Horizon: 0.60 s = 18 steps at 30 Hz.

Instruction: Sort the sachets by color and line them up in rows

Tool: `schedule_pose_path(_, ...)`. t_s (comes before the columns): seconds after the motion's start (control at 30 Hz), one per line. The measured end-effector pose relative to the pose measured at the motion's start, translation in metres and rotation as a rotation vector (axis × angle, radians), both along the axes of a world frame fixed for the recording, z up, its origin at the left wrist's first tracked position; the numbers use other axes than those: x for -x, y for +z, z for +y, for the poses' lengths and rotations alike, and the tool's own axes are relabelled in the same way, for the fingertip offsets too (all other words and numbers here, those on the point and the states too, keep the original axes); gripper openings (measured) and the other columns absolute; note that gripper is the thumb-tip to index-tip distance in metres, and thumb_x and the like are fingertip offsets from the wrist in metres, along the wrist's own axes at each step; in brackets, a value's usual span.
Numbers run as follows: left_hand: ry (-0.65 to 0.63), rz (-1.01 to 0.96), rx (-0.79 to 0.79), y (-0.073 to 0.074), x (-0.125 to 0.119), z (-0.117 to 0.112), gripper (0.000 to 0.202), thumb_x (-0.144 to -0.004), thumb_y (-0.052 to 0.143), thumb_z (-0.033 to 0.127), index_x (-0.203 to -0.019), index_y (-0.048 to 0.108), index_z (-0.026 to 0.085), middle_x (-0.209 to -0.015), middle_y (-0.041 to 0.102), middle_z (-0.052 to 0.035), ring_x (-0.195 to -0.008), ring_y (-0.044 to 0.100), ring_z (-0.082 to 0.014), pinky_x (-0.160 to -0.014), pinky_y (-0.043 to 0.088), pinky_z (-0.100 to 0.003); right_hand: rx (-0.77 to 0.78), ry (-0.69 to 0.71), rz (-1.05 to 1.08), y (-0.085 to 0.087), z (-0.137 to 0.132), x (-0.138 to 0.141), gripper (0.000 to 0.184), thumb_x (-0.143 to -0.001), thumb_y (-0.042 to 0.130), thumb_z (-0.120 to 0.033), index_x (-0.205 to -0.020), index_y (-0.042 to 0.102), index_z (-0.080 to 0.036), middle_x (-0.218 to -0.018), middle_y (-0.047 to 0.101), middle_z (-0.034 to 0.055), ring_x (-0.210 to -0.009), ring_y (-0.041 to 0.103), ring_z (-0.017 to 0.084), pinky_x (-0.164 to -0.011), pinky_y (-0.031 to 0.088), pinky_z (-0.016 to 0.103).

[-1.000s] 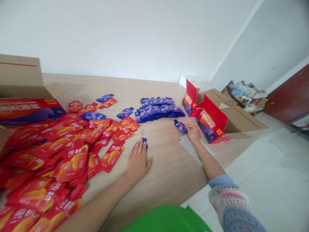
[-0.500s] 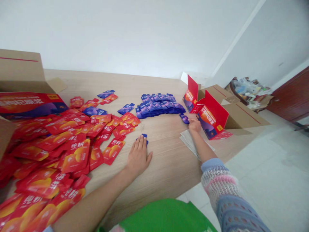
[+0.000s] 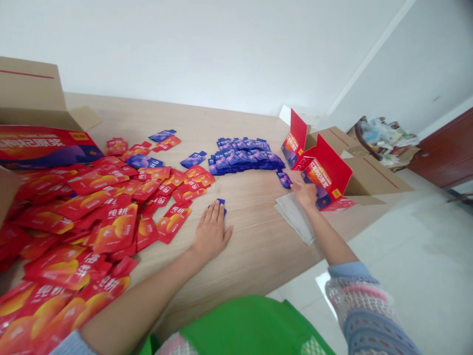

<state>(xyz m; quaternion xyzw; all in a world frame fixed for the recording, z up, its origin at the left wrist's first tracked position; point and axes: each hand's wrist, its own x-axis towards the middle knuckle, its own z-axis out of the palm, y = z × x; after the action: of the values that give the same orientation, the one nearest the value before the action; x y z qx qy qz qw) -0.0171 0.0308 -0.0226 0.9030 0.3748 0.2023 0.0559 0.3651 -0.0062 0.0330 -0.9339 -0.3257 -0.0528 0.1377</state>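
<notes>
My left hand (image 3: 210, 231) lies flat on the wooden table (image 3: 254, 236), fingers together over a blue sachet (image 3: 220, 203) whose end shows past my fingertips. My right hand (image 3: 305, 192) is stretched far to the right, beside a purple sachet (image 3: 284, 179) at the end of a row of purple sachets (image 3: 242, 158). Its fingers are curled close to that sachet; whether they grip it is unclear. A heap of red sachets (image 3: 84, 212) covers the table's left side.
An open red display box (image 3: 325, 177) stands just right of my right hand, with a second one (image 3: 295, 140) behind it. White paper sheets (image 3: 295, 217) lie under my right wrist. Cardboard cartons (image 3: 362, 177) sit at right, another carton (image 3: 29, 93) at far left.
My right hand carried the purple sachet from mid-table up to the right end of the purple row. My left hand stayed flat on the blue sachet.
</notes>
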Motion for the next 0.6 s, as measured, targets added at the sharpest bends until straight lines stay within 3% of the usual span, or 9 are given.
schedule_pose_path(0.13,-0.017,-0.042,-0.002,-0.004,0.0,0.002,0.073,-0.093,0.048,0.044,-0.148,0.045,-0.002,-0.157,0.04,-0.027,-0.148,0.035,-0.038,-0.121,0.03,-0.054,0.104,0.204,0.0,-0.019,-0.039,0.039,0.053,-0.098,0.05,-0.058,-0.145,0.056,-0.036,-0.164,0.028,0.011,-0.151,0.024,0.035,-0.114,0.034,0.056)
schedule_pose_path(0.23,-0.021,-0.059,0.003,-0.004,0.0,0.004,0.073,-0.093,0.049,0.045,-0.148,0.046,-0.003,-0.156,0.04,-0.0279,-0.148,0.036,-0.0386,-0.121,0.03,-0.054,0.211,0.304,0.035,-0.036,-0.061,0.063,0.069,-0.096,0.044,-0.069,-0.156,0.039,-0.037,-0.17,0.006,0.0085,-0.155,0.009,0.038,-0.116,0.024,0.065)
schedule_pose_path(0.37,-0.012,-0.072,0.028,-0.002,0.001,0.001,0.073,-0.092,0.05,0.045,-0.148,0.046,-0.001,-0.156,0.041,-0.0271,-0.148,0.035,-0.0382,-0.122,0.03,-0.053,0.277,0.333,0.013,-0.046,-0.072,0.063,0.077,-0.097,0.027,-0.075,-0.163,0.021,-0.035,-0.17,0.011,0.0029,-0.156,0.01,0.032,-0.121,0.014,0.065)
schedule_pose_path(0.47,0.006,-0.081,0.048,-0.003,0.003,-0.002,0.076,-0.093,0.049,0.046,-0.149,0.042,-0.006,-0.157,0.037,-0.0304,-0.149,0.033,-0.0405,-0.122,0.029,-0.055,0.258,0.363,-0.01,-0.049,-0.077,0.044,0.075,-0.098,0.022,-0.072,-0.162,0.024,-0.033,-0.169,0.015,0.0004,-0.156,0.013,0.03,-0.122,0.015,0.064)
schedule_pose_path(0.6,0.035,-0.202,0.084,-0.008,0.005,0.001,0.084,-0.091,0.052,0.043,-0.151,0.031,-0.011,-0.16,0.025,-0.0355,-0.153,0.021,-0.0431,-0.122,0.027,-0.059,0.214,0.513,-0.004,-0.052,-0.095,0.019,0.073,-0.099,0.021,-0.067,-0.162,0.027,-0.03,-0.168,0.019,-0.0006,-0.156,0.013,0.028,-0.124,0.012,0.06)
